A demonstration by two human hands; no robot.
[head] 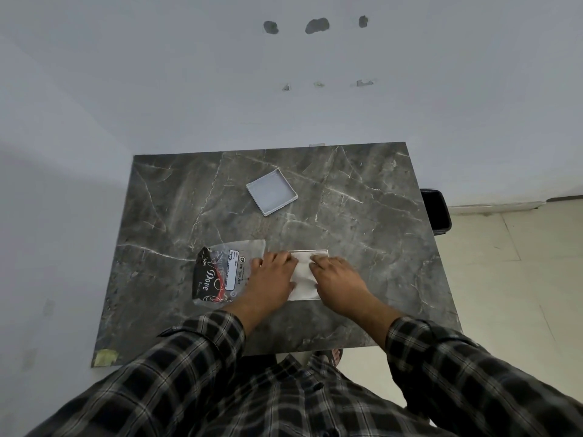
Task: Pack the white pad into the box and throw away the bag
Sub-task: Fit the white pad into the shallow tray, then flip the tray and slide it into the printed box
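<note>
A white pad (303, 272) lies in a shallow white box (310, 252) on the dark marble table (362, 231); only the box's far rim shows. My left hand (273, 275) and my right hand (336, 279) both press flat on the pad, fingers spread. A clear plastic bag (224, 269) with black and red print lies just left of my left hand, partly under it. A white box lid or tray (272, 192) sits open side up farther back near the table's middle.
A black bin (437, 212) stands on the floor beyond the table's right edge. A white wall runs along the table's far and left sides. A piece of tape (105, 356) marks the table's near left corner.
</note>
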